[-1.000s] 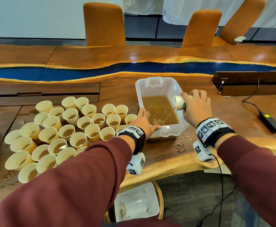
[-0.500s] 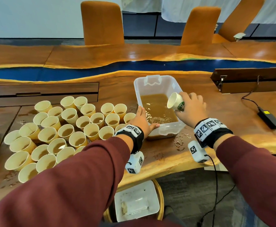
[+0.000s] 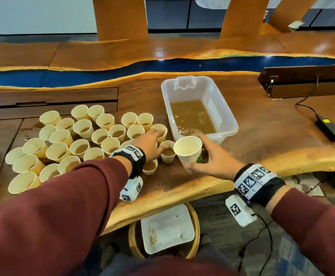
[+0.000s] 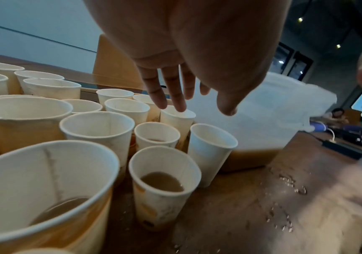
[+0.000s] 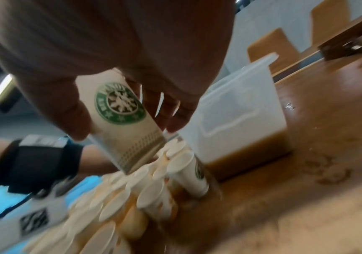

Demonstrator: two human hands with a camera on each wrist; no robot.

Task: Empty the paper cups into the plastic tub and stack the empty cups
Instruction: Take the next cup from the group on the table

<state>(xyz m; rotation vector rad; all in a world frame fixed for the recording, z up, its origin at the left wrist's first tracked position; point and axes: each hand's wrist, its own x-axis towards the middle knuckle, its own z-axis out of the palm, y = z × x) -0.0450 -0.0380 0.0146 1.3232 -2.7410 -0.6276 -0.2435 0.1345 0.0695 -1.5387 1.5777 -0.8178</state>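
A clear plastic tub (image 3: 230, 124) holds brown liquid on the wooden table. My right hand (image 3: 212, 158) grips an empty paper cup (image 3: 187, 149) with a green logo (image 5: 119, 104), tilted, just in front of the tub's near corner. Several paper cups (image 3: 83, 136) with brown liquid stand crowded left of the tub. My left hand (image 3: 152, 140) hovers over the nearest cups with straight fingers (image 4: 171, 89); its fingertips reach the rim of one cup (image 4: 177, 116) and hold nothing.
A power adapter (image 3: 329, 128) with its cable lies at the right. A dark wooden box (image 3: 306, 80) sits behind it. Spilled drops (image 4: 284, 197) dot the table near the tub. Orange chairs (image 3: 121, 16) stand beyond the table. A white tray (image 3: 166, 228) rests below the edge.
My right hand has finished pouring, pulled the cup back from over the tub and turned it mouth up. My left hand left the tub's corner and moved left over the full cups.
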